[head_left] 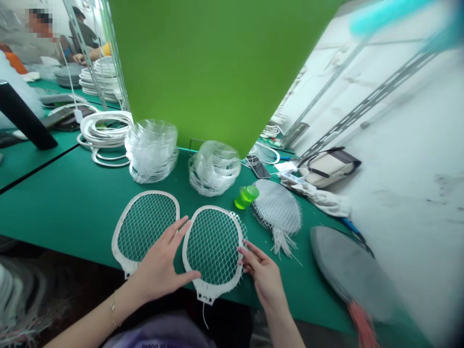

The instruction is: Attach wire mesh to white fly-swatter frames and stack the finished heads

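Note:
A white oval racket-shaped frame [186,241] with a wire mesh lies on the green table in front of me. At its right rim, the fingers of my right hand [263,273] pinch the edge of the mesh, which sticks out past the frame there. My left hand [163,263] is spread, its fingertips and thumb at the frame's left rim. Partly under my left hand lies a second white meshed frame [118,232]. A thin white wire [205,316] hangs from the nearer frame's lower tab.
Behind stand two stacks of clear plastic rings [152,150] [214,169]. A green cup [246,197], a pile of loose mesh ovals [277,205] and a grey oval stack [348,270] lie rightward. A green panel [217,72] rises behind; white hoops [105,130] lie left.

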`<action>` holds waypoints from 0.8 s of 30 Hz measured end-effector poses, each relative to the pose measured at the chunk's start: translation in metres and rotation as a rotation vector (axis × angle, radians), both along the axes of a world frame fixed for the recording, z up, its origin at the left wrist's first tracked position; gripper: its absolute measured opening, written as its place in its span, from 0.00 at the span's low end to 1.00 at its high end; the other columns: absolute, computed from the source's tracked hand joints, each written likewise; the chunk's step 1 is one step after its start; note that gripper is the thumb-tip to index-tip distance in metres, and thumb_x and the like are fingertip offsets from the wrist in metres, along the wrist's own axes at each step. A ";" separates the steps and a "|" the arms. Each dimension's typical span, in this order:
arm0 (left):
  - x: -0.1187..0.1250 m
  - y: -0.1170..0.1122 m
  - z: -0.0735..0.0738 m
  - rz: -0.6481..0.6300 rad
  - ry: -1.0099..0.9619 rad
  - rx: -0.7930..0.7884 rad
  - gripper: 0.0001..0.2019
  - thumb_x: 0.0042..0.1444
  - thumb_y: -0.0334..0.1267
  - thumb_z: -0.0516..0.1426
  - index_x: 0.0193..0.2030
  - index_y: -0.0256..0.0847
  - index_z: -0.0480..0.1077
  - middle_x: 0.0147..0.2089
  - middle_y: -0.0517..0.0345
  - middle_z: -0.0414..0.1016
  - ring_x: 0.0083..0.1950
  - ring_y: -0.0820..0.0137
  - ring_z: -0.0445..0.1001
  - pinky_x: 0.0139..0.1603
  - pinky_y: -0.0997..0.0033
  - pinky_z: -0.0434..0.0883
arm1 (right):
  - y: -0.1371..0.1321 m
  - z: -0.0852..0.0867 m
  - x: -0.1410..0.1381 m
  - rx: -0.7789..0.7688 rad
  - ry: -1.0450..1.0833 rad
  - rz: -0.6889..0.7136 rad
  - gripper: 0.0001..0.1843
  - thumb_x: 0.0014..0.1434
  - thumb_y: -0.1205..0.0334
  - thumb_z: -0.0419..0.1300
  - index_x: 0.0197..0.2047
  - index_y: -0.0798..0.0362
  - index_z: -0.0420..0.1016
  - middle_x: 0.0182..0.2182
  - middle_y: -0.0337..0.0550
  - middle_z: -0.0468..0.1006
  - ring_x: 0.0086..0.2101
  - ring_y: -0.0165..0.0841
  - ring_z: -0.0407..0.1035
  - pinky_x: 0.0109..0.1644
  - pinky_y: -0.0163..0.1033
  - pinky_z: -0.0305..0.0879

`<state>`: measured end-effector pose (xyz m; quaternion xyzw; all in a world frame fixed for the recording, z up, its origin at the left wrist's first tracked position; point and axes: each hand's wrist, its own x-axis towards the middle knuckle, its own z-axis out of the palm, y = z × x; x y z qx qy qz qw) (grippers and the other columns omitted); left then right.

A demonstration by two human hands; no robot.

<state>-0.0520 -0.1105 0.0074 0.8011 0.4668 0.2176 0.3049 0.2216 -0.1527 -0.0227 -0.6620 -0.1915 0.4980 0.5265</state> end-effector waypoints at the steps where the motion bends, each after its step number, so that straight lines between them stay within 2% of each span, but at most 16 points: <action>1: -0.001 -0.004 -0.002 -0.026 0.033 0.021 0.52 0.53 0.52 0.66 0.76 0.56 0.38 0.77 0.52 0.47 0.75 0.47 0.52 0.68 0.43 0.62 | 0.000 -0.001 -0.001 0.008 -0.008 0.012 0.39 0.43 0.51 0.78 0.55 0.58 0.76 0.38 0.47 0.84 0.27 0.30 0.73 0.28 0.33 0.69; 7: 0.003 -0.013 -0.014 -0.069 0.117 0.054 0.58 0.51 0.48 0.68 0.77 0.52 0.32 0.78 0.48 0.45 0.75 0.47 0.52 0.68 0.44 0.62 | 0.006 -0.001 -0.004 0.023 -0.075 0.021 0.41 0.42 0.47 0.77 0.55 0.59 0.75 0.40 0.50 0.84 0.28 0.32 0.75 0.27 0.34 0.70; 11: 0.005 -0.012 -0.020 -0.076 0.122 0.068 0.57 0.50 0.48 0.68 0.77 0.51 0.34 0.77 0.48 0.46 0.75 0.48 0.51 0.70 0.45 0.60 | 0.010 -0.001 -0.005 0.037 -0.144 0.038 0.40 0.42 0.45 0.76 0.53 0.61 0.76 0.38 0.51 0.84 0.27 0.33 0.75 0.26 0.34 0.69; 15: 0.004 -0.011 -0.026 -0.169 0.190 0.103 0.47 0.56 0.49 0.65 0.76 0.51 0.43 0.77 0.52 0.47 0.76 0.51 0.49 0.72 0.43 0.55 | 0.012 -0.002 -0.006 -0.005 -0.271 0.080 0.43 0.40 0.41 0.74 0.52 0.64 0.76 0.31 0.50 0.83 0.24 0.35 0.74 0.21 0.35 0.65; 19: 0.003 -0.009 -0.028 -0.255 0.245 0.108 0.35 0.61 0.54 0.61 0.72 0.52 0.56 0.76 0.57 0.52 0.76 0.52 0.50 0.73 0.40 0.53 | 0.012 -0.005 -0.003 -0.008 -0.401 0.135 0.41 0.44 0.39 0.71 0.52 0.63 0.77 0.26 0.44 0.80 0.23 0.34 0.72 0.25 0.37 0.67; 21: 0.003 -0.009 -0.029 -0.268 0.253 0.111 0.34 0.61 0.55 0.60 0.71 0.52 0.58 0.76 0.58 0.53 0.76 0.52 0.51 0.72 0.39 0.54 | 0.013 -0.006 -0.001 0.008 -0.391 0.163 0.40 0.44 0.39 0.71 0.51 0.63 0.77 0.24 0.42 0.79 0.23 0.33 0.70 0.28 0.39 0.68; 24: 0.003 -0.011 -0.030 -0.262 0.253 0.128 0.36 0.61 0.53 0.62 0.73 0.55 0.54 0.76 0.59 0.50 0.76 0.51 0.50 0.71 0.40 0.57 | 0.015 -0.007 0.000 0.009 -0.374 0.200 0.41 0.43 0.39 0.70 0.51 0.64 0.76 0.25 0.43 0.78 0.22 0.33 0.69 0.31 0.41 0.69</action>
